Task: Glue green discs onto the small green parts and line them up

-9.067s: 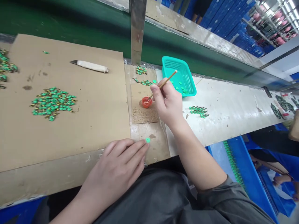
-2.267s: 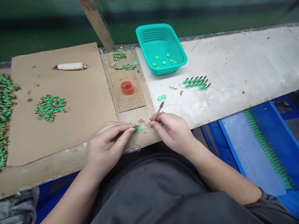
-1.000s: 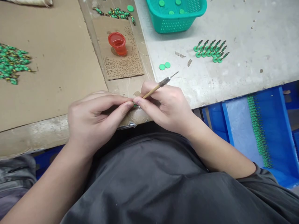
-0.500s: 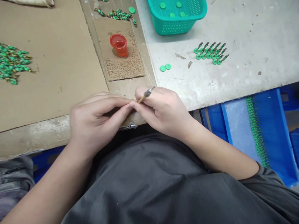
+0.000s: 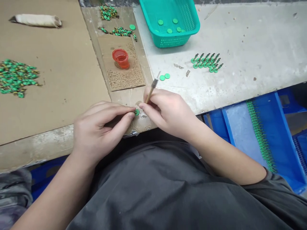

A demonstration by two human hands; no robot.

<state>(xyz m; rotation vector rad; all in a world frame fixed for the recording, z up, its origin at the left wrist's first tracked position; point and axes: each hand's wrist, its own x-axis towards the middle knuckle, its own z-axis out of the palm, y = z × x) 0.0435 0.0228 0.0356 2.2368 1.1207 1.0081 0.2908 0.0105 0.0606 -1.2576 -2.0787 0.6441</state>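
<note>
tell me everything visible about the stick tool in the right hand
The stick tool has a thin, wooden-looking tan shaft, a dark, rough band near its upper end and a pale tip. The right hand grips it between thumb and fingers; it slants away from the body, tip near two green discs, touching neither. Its lower end is hidden.

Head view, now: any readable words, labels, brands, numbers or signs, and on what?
None readable.
No legible text on the teal basket, red cup, stick tool or blue bin.
Any markings on the two loose green discs are too small to read.
</note>
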